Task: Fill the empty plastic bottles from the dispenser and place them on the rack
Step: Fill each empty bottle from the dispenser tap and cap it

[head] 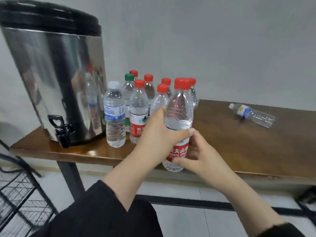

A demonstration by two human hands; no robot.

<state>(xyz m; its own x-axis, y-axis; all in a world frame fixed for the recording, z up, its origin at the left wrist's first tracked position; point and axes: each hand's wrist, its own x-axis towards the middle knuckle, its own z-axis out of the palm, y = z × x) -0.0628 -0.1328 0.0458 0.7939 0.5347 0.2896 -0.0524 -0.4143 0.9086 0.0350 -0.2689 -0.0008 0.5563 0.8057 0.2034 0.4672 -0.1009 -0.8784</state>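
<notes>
1. Right now our left hand (158, 134) wraps around the middle of a red-capped bottle (179, 124), fingers curled round its far side and thumb at the front.
2. Our right hand (196, 154) pinches the same bottle lower down, at the red label, thumb underneath and fingers behind it.
3. That bottle is upright at the front edge of the table (248, 142), lifted or just resting there; we cannot tell which. Its cap is on and it looks empty.
4. Behind it stands a cluster of other bottles (140, 106), mostly red-capped, one green, one white. One more bottle (251, 113) lies on its side well apart to the right.
5. We judge this to be the pick-up step. Next we need the cap off, then the mouth carried left under the black tap (62, 132) of the steel dispenser (51, 79).
6. A wire rack (20, 194) waits at lower left, below the table's corner.
</notes>
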